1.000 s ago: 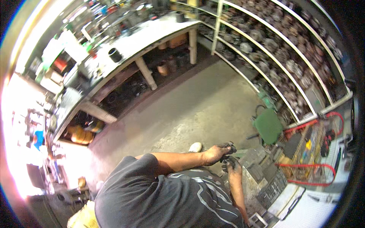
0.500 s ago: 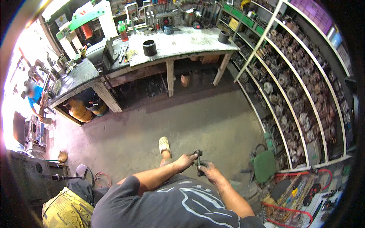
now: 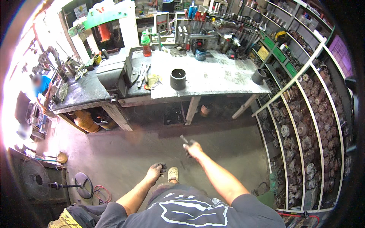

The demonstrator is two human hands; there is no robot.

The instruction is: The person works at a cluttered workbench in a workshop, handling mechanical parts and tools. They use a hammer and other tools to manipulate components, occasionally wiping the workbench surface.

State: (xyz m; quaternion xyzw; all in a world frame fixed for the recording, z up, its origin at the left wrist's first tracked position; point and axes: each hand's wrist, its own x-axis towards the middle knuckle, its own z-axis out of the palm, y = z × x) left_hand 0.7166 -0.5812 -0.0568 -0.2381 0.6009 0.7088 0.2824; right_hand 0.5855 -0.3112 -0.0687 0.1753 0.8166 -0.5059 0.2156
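My right hand [image 3: 194, 149] is stretched forward over the floor, short of the workbench, with its fingers closed on a short grey metal rod [image 3: 183, 138]. One end of the rod sticks out ahead of the dirt-blackened fingers. Lower and to the left, my left hand [image 3: 154, 174] hangs just left of my light-coloured clog [image 3: 173, 174]. Its darkened fingers are curled, and what they hold is too small and dark to name. On the white top of the workbench [image 3: 220, 72] stand two dark metal cylinders, one [image 3: 178, 79] near the middle and another [image 3: 259, 76] at the right end.
A bench vise [image 3: 114, 72] stands left of the white top, beside several wrenches [image 3: 143, 75] and a bottle of red liquid [image 3: 145, 45]. Shelves of metal parts [image 3: 304, 129] line the right side. A fan [image 3: 37, 178] stands at left; another person [image 3: 42, 85] is at far left.
My hands have come apart from the dark metal piece they held together. My right hand has reached forward with a rod, my left moved left. The view has shifted closer to the bench.
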